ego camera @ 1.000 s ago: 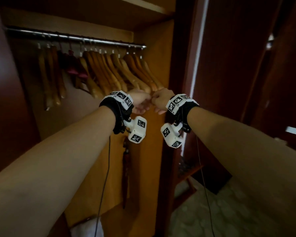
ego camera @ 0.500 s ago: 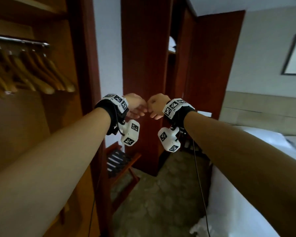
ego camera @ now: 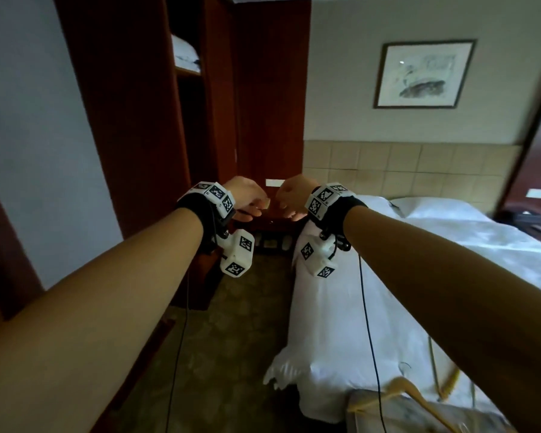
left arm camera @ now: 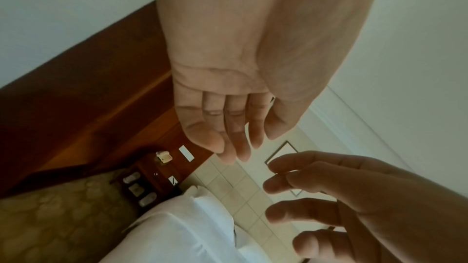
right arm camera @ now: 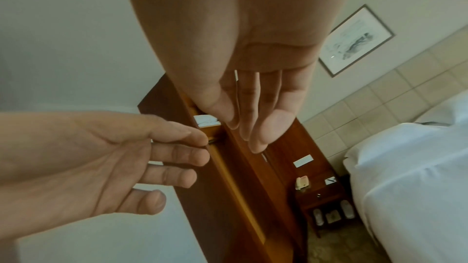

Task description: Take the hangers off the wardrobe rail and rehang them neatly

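White sheets covered the bed [ego camera: 450, 260] on my right, and a framed picture [ego camera: 423, 73] hung on the pale wall above tan tiles. Dark red wood of the wardrobe [ego camera: 132, 104] stood on my left, and a small bedside table [right arm camera: 316, 193] sat by the bed. Both my arms reached out. My left hand [ego camera: 247, 198] and right hand [ego camera: 294, 198] were near each other, each grip loose and holding nothing. One pale wooden hanger [ego camera: 413, 392] lay low by the foot of the bed.
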